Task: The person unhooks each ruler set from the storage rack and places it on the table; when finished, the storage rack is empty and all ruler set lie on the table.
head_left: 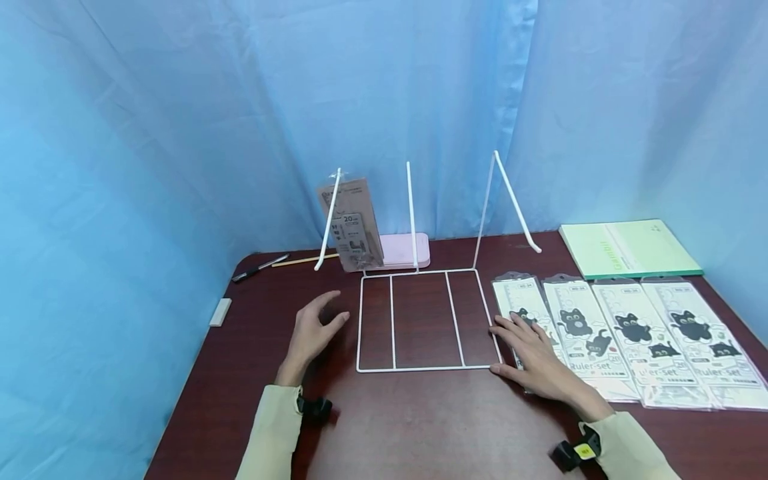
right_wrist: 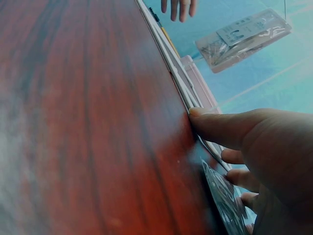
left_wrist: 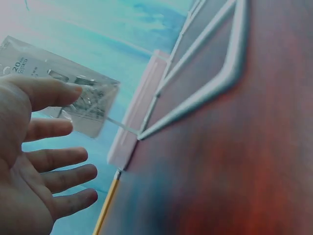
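Observation:
A white wire display rack (head_left: pixel 393 327) stands on the table, with three hooks reaching up and forward. From its left hook hangs a clear-bagged ruler set (head_left: pixel 354 230), its brown-grey back facing out. My left hand (head_left: pixel 310 337) hovers just left of the rack's base, fingers spread and holding nothing. At the base's front right corner, my right hand (head_left: pixel 537 360) lies with its thumb (right_wrist: pixel 210 122) on the wire. Its other fingers are spread over the side bar and the nearest packaged ruler set (head_left: pixel 516 290), partly covering that packet's cat print.
Three more cat-printed ruler sets (head_left: pixel 630 327) overlap in a row at right. Behind them lies a green notebook (head_left: pixel 624 247). A pink case (head_left: pixel 403 251) sits behind the rack. At back left are a pencil (head_left: pixel 300 259), a pen (head_left: pixel 261 268) and a white eraser (head_left: pixel 220 312).

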